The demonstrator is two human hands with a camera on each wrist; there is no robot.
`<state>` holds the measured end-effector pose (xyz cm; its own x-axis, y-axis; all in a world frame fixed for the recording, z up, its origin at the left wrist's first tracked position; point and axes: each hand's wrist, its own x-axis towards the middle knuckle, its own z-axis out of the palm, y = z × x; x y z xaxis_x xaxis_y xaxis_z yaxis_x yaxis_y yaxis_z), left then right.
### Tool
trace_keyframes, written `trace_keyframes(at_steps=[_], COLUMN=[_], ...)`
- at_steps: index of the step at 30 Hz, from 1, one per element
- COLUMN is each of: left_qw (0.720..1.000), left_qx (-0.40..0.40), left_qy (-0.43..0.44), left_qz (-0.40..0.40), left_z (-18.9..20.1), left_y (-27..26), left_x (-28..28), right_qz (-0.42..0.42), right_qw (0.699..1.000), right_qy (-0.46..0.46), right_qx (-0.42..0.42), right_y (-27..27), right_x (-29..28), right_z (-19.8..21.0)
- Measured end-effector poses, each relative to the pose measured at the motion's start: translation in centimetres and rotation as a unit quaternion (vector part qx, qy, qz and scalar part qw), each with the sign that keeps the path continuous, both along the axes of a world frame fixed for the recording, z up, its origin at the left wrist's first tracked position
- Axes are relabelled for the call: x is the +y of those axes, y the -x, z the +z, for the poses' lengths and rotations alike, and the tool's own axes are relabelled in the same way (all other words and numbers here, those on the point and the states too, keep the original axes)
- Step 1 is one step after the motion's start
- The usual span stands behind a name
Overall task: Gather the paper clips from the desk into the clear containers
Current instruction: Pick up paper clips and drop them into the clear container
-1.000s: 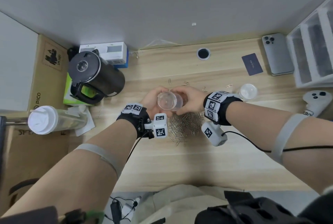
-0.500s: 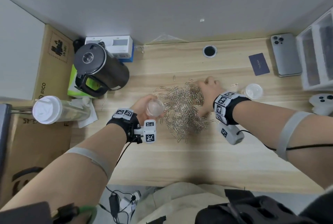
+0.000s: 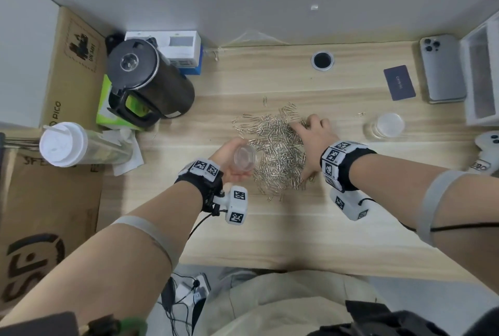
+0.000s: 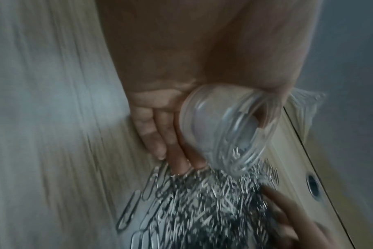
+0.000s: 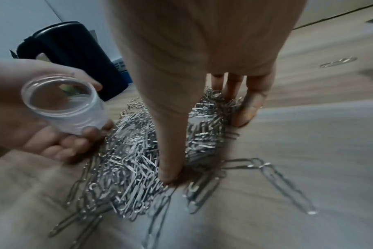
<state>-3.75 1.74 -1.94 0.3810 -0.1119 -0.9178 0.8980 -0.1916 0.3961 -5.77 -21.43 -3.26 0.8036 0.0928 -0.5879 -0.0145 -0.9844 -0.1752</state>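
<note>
Wooden desk (image 3: 270, 227), left hand (image 3: 229, 158) still gripping clear jar (image 3: 245, 157), right hand (image 3: 313, 133) now spread flat on paper clips (image 3: 275, 152).

Left hand (image 3: 229, 158) holding clear container (image 3: 245, 158), right hand (image 3: 310, 133) apparently spread on paper clips (image 3: 275, 146)

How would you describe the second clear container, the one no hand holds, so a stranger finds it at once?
Start at the grey smartphone lying at the wooden desk's far right. Just nearer stands a small clear round plastic jar, right of the silver paper clip pile. Unlike the jar in the left hand, nothing touches it.
</note>
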Motion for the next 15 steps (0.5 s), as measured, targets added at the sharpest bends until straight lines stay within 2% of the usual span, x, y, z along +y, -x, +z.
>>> trace_keyframes(at_steps=[5, 9, 15], left_qw=[0.999, 0.998, 0.998], left_qx=[-0.002, 0.012, 0.025], left_qy=[0.046, 0.048, 0.043], left_qz=[-0.021, -0.028, -0.046], left_z=[-1.2, -1.2, -1.5], left_y=[0.3, 0.1, 0.1], left_x=[-2.6, -2.8, -0.5], right_qz=[-0.022, -0.030, -0.006], right_qw=[0.997, 0.993, 0.998], right_qy=[-0.074, -0.106, -0.062], right_qx=[-0.025, -0.037, -0.032], right_y=[0.2, 0.5, 1.3], right_x=[2.1, 2.3, 2.7], right_z=[-0.9, -0.9, -0.5])
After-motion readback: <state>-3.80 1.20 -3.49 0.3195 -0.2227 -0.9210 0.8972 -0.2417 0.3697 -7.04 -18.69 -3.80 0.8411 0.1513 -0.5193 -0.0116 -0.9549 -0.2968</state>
